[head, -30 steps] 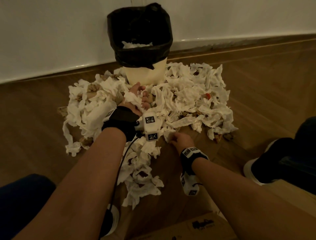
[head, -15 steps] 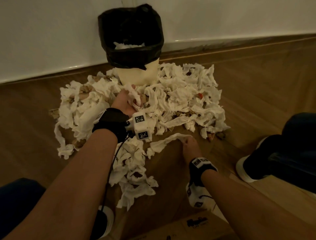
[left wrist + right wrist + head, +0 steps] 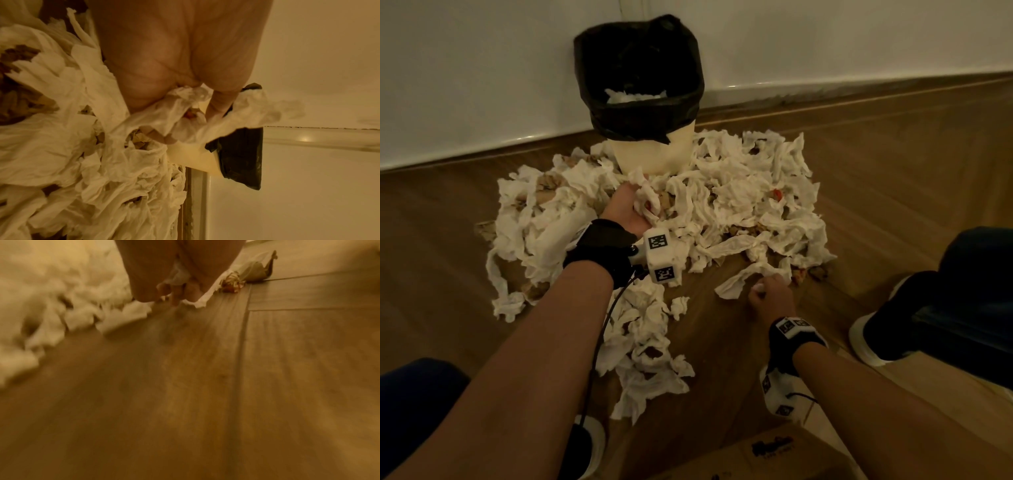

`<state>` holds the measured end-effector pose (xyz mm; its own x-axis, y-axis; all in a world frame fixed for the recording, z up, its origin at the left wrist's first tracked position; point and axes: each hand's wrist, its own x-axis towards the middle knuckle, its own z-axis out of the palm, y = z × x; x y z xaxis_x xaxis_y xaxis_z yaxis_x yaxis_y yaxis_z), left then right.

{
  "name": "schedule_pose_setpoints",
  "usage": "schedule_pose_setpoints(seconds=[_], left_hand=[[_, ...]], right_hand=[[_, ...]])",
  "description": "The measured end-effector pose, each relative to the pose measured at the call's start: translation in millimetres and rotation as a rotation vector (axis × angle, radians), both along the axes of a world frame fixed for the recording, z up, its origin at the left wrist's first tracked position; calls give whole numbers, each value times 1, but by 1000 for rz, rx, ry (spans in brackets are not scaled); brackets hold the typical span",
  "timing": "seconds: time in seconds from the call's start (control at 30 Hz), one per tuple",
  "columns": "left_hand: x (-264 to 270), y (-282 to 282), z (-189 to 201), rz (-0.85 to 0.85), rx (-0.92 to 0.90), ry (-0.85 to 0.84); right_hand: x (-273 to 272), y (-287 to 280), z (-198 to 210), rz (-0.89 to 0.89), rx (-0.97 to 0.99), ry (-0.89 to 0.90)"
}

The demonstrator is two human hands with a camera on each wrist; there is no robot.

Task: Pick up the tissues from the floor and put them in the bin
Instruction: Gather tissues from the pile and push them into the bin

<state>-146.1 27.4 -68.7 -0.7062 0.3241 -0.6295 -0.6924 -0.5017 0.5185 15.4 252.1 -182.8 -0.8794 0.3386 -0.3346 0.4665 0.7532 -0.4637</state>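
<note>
A cream bin (image 3: 654, 154) lined with a black bag (image 3: 640, 113) stands against the wall, some tissues inside. A big heap of crumpled white tissues (image 3: 739, 205) covers the floor in front of it. My left hand (image 3: 635, 209) grips a wad of tissue (image 3: 647, 197) just below the bin's front; in the left wrist view the fingers (image 3: 218, 104) curl round that tissue (image 3: 185, 104). My right hand (image 3: 768, 296) is fisted on a long strip of tissue (image 3: 739, 281) at the heap's near right edge, low over the floor; the tissue (image 3: 179, 274) shows in its fist.
Wooden floor (image 3: 893, 178) lies bare to the right. A brown wrapper scrap (image 3: 257, 270) lies past the right hand. A cardboard box (image 3: 756, 455) sits at the bottom edge. My shoes (image 3: 873, 325) and knees flank the heap. A white wall and skirting run behind the bin.
The right hand has closed on the tissue strip and drawn it right, away from the heap. The left hand has kept its wad and shifted slightly toward the bin.
</note>
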Motion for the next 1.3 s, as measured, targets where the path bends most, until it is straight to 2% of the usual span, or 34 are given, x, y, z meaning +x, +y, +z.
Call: schedule_pose_setpoints(seconds=[0.1,0.2,0.33,0.4,0.57,0.73,0.9,1.0,1.1,1.2,1.27,1.3], left_hand=[[-2,0,7,80,31,6],[-12,0,19,124,-96,78],[-25,-3,45,40,-260,218],[-30,-2,61,75,-242,272],[-53,0,100,195,-112,421],[-88,-7,143,328,-139,512],[-119,-8,154,396,-177,523],[-134,-8,141,412,-245,498],[-146,-7,123,321,-424,477],[-155,-6,107,237,-583,451],[-158,-5,104,222,-584,430],[-157,-5,106,230,-528,407]], right_hand=[[-15,-5,10,-150,-77,68],[-43,-7,34,-240,-238,152],[-84,-6,86,-155,-374,282],[-102,-8,116,-85,-437,310],[-164,-23,190,79,-454,343],[-238,-50,254,93,-436,394],[-286,-73,271,26,-488,325],[-298,-83,272,-117,-703,231],[-306,-91,267,-216,-902,178],[-304,-91,260,-296,-1002,184],[-306,-89,254,-341,-1103,139],[-306,-89,254,-353,-1092,138]])
